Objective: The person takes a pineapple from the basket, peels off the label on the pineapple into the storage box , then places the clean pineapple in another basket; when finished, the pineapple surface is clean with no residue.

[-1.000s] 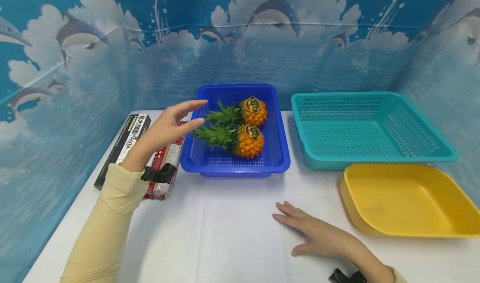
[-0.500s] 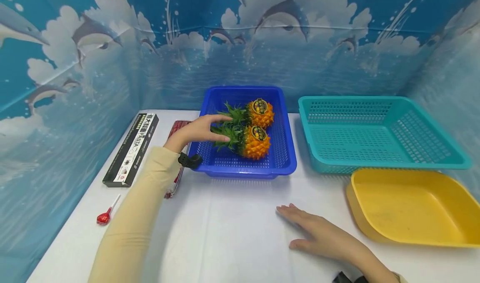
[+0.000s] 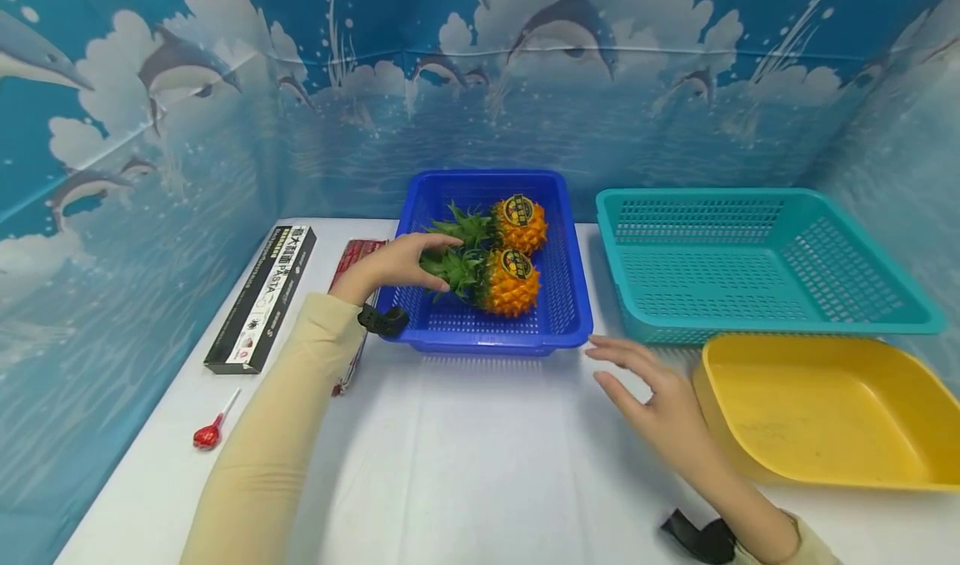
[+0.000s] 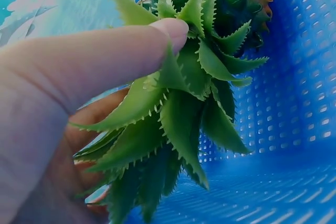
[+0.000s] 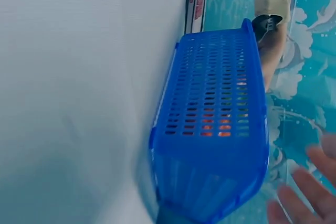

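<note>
Two orange toy-like pineapples with green leaves lie in the blue basket [image 3: 487,344]. My left hand [image 3: 397,262] reaches over its left side to the leafy crown of the front pineapple [image 3: 513,283]. In the left wrist view the thumb [image 4: 131,51] presses on the leaves [image 4: 178,103] and the other fingers curl behind them. Behind it lies the back pineapple [image 3: 521,225]. My right hand [image 3: 667,402] is above the table just off the basket's front right corner, fingers parted and holding nothing. In the right wrist view its blurred fingertips show beside the basket.
A teal basket [image 3: 772,328] and a yellow tub [image 3: 832,415] stand at the right. On the left are a black and white pasta box [image 3: 262,298], a lollipop [image 3: 208,435] and a red packet [image 3: 356,257] partly hidden by the left arm. A dolphin-print curtain surrounds the table.
My left hand has moved right, over the basket, onto the front pineapple's leaves. My right hand has risen from the table toward the basket's front right corner. The lollipop has come into view.
</note>
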A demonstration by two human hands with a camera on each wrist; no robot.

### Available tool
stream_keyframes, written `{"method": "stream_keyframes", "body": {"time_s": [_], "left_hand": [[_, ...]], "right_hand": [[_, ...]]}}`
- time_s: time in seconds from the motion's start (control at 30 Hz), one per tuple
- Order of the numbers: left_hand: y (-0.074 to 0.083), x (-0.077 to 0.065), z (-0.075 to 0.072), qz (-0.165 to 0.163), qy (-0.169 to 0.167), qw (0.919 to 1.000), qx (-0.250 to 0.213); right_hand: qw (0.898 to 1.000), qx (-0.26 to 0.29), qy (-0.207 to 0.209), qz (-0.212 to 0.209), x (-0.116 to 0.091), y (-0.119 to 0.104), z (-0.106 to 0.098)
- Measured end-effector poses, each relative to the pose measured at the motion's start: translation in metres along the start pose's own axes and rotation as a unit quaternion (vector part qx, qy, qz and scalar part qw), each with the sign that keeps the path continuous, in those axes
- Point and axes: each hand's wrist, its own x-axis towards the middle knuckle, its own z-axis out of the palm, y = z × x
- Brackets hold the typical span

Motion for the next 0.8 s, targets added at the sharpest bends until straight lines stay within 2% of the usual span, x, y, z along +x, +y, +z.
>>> {"method": "stream_keyframes", "body": {"time_s": [0.07, 0.17, 0.27, 0.33, 0.47, 0.6, 0.7, 0.8], "left_hand": [[0.000, 0.000, 0.000, 0.000, 0.000, 1.0000, 0.001], [-0.002, 0.001, 0.000, 0.000, -0.001, 1.0000, -0.001], [-0.002, 0.002, 0.000, -0.007, -0.003, 1.0000, -0.001], [-0.003, 0.002, 0.001, -0.011, -0.007, 0.9999, -0.001], [-0.004, 0.005, 0.002, -0.016, -0.015, 0.9998, 0.005], [-0.002, 0.007, 0.003, -0.015, -0.008, 0.9998, 0.010], [-0.001, 0.007, 0.003, -0.011, 0.007, 0.9998, 0.015], [-0.001, 0.005, 0.003, -0.018, 0.020, 0.9994, 0.023]], "right_hand": [[0.999, 0.018, 0.033, 0.023, 0.008, -0.002, 0.001], [0.993, 0.081, 0.058, 0.069, 0.021, -0.001, 0.007], [0.982, 0.142, 0.057, 0.115, 0.033, 0.004, 0.016], [0.974, 0.163, 0.047, 0.147, 0.039, 0.008, 0.022], [0.955, 0.211, 0.028, 0.207, 0.045, 0.017, 0.034], [0.927, 0.276, 0.029, 0.251, 0.044, 0.025, 0.043], [0.908, 0.323, 0.035, 0.265, 0.043, 0.027, 0.048], [0.897, 0.347, 0.039, 0.270, 0.042, 0.028, 0.051]]}}
